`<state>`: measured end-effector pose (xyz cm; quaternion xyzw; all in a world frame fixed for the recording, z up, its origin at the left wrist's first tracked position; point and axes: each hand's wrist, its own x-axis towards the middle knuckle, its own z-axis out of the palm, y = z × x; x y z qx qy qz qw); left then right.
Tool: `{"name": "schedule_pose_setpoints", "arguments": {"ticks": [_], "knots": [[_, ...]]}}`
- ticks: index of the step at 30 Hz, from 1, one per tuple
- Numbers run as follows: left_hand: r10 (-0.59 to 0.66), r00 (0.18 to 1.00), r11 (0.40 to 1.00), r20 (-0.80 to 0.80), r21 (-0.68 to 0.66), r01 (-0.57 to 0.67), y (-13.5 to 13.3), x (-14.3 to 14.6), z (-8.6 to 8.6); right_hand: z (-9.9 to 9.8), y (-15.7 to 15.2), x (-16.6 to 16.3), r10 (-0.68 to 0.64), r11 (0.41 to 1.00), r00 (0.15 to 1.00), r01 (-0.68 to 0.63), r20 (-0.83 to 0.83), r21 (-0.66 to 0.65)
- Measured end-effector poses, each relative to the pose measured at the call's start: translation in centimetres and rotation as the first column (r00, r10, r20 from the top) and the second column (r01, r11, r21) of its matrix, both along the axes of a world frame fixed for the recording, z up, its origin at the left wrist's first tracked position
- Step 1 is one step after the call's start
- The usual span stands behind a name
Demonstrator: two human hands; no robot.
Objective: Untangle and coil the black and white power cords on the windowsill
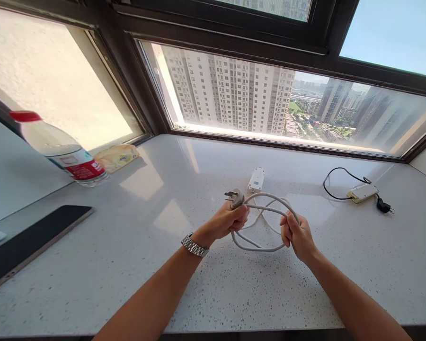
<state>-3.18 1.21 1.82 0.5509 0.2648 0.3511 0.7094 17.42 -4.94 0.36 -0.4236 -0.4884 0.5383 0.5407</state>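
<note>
Pairs and Singles

The person has two hands [230, 221] [298, 234]. There are two cords [266, 194] [335, 196], two plugs [237, 198] [384, 205] and two white blocks [257, 179] [365, 192]. There is one wristwatch [194, 245], one bottle [67, 151], one packet [119, 157], one dark flat device [35, 241] and one worktop [234, 298].

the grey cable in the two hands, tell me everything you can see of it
The grey cable is a smooth round cord, plastic or rubber by its look, gathered in loose, crossing loops. One end carries a grey plug with metal prongs pointing left; the other seems to run to the white block. The left hand grips it next to the plug, and the right hand holds the right side of the loops. Whether the lowest loops touch the speckled counter is hard to tell.
</note>
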Motion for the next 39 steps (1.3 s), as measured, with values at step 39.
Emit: {"name": "schedule_pose_setpoints", "arguments": {"ticks": [39], "knots": [[0.779, 0.523, 0.622, 0.345, -0.325, -0.712, 0.1, 0.9, 1.8, -2.1, 2.7, 0.2, -0.265, 0.95, 0.944, 0.221, 0.195, 0.22]]}}
